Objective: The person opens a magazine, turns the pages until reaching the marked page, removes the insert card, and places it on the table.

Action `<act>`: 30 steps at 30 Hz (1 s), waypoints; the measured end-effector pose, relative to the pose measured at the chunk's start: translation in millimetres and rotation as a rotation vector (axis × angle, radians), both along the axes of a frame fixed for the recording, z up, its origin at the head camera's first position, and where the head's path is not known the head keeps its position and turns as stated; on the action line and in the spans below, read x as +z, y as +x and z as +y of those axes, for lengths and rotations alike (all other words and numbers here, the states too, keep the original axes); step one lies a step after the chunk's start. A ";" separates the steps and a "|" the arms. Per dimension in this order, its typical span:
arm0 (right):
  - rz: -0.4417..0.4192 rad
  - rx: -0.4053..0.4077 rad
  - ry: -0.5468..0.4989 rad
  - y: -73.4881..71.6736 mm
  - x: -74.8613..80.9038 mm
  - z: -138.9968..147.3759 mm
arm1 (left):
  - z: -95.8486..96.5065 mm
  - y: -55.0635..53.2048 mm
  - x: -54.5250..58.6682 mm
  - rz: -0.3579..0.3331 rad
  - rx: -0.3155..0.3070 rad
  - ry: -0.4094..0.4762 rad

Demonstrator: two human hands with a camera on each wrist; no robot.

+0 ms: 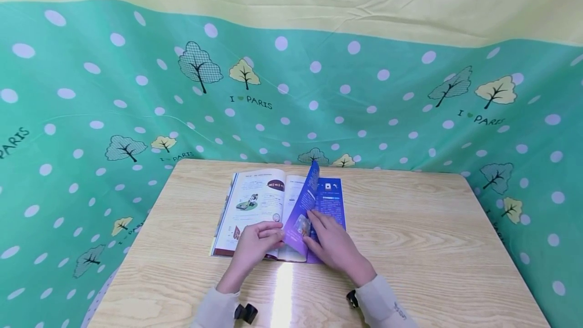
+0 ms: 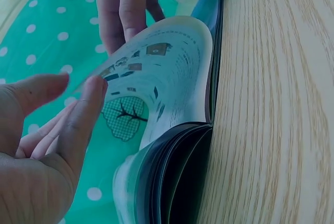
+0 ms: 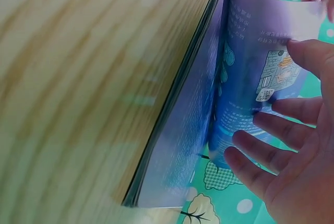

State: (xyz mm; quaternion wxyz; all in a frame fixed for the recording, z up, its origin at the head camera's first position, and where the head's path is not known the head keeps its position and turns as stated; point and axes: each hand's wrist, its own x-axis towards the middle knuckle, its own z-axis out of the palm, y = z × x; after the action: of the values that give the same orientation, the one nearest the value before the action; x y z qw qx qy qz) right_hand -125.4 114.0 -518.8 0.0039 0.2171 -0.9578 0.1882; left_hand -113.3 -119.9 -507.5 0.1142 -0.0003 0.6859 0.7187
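Note:
An open magazine point(image 1: 252, 189) lies on the table, with printed text and small pictures on its white left page. One leaf point(image 1: 298, 209), blue-purple on the side toward the right, stands raised and curved over the middle. My left hand point(image 1: 255, 244) is at the leaf's lower edge; in the left wrist view, the index fingertip point(image 2: 96, 83) meets that edge, with the thumb apart from it. Against the leaf's purple face, my right hand point(image 1: 334, 242) rests with its fingers spread and nearly straight, as the right wrist view shows. Beneath it lies a blue right page point(image 1: 331, 201).
The magazine lies toward the back of a light wood table point(image 1: 410, 232). A green curtain point(image 1: 273, 130) with white dots and printed trees hangs behind and along both sides. A bright light reflection point(image 1: 283, 292) falls on the tabletop between the forearms.

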 end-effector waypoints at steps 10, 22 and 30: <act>0.011 0.004 -0.016 2.9 -0.5 5.7 | -17.4 -0.1 2.1 -0.003 0.087 -0.046; -0.034 0.087 0.098 10.8 -7.0 24.7 | -73.8 7.4 4.2 -0.063 0.277 -0.082; -0.067 0.112 0.173 12.5 -10.6 30.0 | -102.8 17.3 2.9 -0.086 0.332 -0.175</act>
State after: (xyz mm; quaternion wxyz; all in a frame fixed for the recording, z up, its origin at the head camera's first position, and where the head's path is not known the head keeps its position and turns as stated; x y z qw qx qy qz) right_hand -113.0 144.0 -529.4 -0.0572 0.2632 -0.9565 0.1119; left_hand -96.0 -222.7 -504.6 0.0230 -0.1541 0.7307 0.6647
